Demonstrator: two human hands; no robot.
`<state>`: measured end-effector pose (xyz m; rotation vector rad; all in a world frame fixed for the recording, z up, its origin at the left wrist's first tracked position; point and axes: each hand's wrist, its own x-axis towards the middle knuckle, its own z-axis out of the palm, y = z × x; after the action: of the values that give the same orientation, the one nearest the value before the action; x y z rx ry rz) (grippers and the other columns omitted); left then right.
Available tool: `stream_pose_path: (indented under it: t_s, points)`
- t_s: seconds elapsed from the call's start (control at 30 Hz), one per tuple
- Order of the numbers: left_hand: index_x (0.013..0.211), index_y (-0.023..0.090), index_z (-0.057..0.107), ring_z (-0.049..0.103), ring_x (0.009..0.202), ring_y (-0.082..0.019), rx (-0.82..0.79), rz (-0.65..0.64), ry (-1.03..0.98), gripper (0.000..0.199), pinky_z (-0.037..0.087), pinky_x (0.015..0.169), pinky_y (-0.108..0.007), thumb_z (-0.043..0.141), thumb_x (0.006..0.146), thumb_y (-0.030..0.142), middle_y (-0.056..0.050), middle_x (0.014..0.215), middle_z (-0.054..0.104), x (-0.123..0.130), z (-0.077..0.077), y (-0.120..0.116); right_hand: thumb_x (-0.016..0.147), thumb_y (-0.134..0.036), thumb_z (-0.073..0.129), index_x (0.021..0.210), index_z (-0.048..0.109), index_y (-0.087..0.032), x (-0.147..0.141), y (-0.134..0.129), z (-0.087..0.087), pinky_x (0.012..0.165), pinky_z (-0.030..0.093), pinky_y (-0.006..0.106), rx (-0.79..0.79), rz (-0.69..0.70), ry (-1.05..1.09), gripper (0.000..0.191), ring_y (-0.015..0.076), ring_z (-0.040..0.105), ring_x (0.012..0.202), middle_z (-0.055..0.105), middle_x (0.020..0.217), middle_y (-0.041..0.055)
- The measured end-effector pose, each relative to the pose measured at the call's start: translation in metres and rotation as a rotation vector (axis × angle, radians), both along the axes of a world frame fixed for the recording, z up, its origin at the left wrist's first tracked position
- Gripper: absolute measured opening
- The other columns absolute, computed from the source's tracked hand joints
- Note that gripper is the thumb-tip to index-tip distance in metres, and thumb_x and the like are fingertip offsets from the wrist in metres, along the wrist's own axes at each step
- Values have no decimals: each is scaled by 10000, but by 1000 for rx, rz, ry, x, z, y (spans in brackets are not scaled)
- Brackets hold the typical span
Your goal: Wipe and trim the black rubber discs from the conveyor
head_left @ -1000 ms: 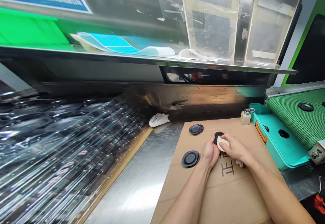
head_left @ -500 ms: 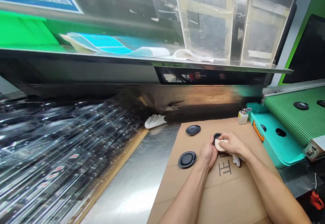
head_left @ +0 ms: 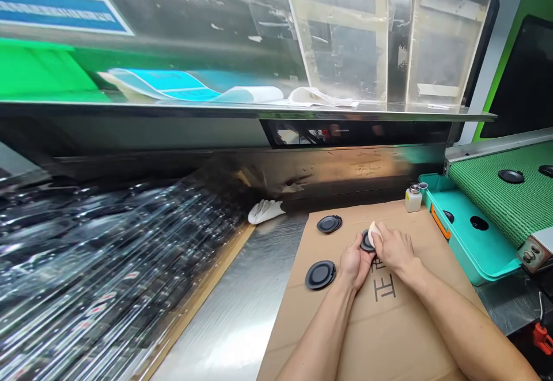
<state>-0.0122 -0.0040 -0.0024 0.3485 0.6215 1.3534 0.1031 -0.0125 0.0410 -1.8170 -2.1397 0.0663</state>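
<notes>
Over the cardboard sheet [head_left: 302, 329], my left hand [head_left: 353, 263] grips a round black plastic lid-like piece [head_left: 366, 241] by its edge. My right hand [head_left: 395, 251] is closed on a white wiping pad [head_left: 373, 233], which stands tilted against the right side of the piece's face. The fingers of the right hand partly hide the pad and the piece. To the left of my hands lie a larger flat black round piece [head_left: 320, 275] and, farther back, more black round parts [head_left: 329, 223] that appear stacked.
A small white bottle [head_left: 413, 199] stands at the cardboard's back right corner. Right of it is a teal bin [head_left: 479, 260] with black pieces, beside a green conveyor belt [head_left: 484, 179] carrying more. Clear plastic trays [head_left: 108, 271] fill the left; a white glove [head_left: 265, 212] lies behind.
My right hand has tipped the pad from lying flat over the black piece to standing on edge, uncovering more of its face. White cloth ends below that hand no longer show.
</notes>
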Motion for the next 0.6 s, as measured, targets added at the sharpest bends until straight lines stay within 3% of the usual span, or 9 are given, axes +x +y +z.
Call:
stream_pose_path:
  t_s: [0.17,0.3,0.4,0.53,0.6]
  points:
    - [1145,91,657,704,995,-213,-2,35,-15,325,572,934,-385,394,1016,232,-159,1084,732,1,1,1,1042,-436,306,1284,483,-268,-3,-1,2,707,399,300,-43,-106,-8,343,238,680,847,727,1001,79]
    - [1178,92,659,699,1035,-220,-13,13,-70,352,556,971,-371,393,1016,254,-162,1101,728,0,0,2,1034,-467,323,1307,461,-267,-13,-4,2,725,413,306,-72,-11,-21,366,235,684,856,722,1039,85]
    - [1176,87,655,697,1041,-222,-15,34,-52,358,557,971,-384,372,1021,242,-162,1096,729,0,-2,3,1043,-458,289,1320,461,-261,-15,-4,2,732,420,317,-98,-91,-16,381,246,685,871,723,1028,95]
    - [1161,92,663,692,1052,-215,-16,18,-75,347,551,977,-361,392,1016,253,-163,1105,727,0,-3,3,1031,-486,329,1371,442,-304,-13,-2,4,751,419,324,-87,-6,-23,402,249,684,888,726,1043,81]
    - [1159,93,659,690,1055,-219,-4,18,-77,346,551,976,-372,390,1016,256,-165,1109,724,0,-3,3,1033,-487,309,1389,439,-300,-11,-3,7,760,418,328,-90,-42,-19,422,249,679,892,722,1053,94]
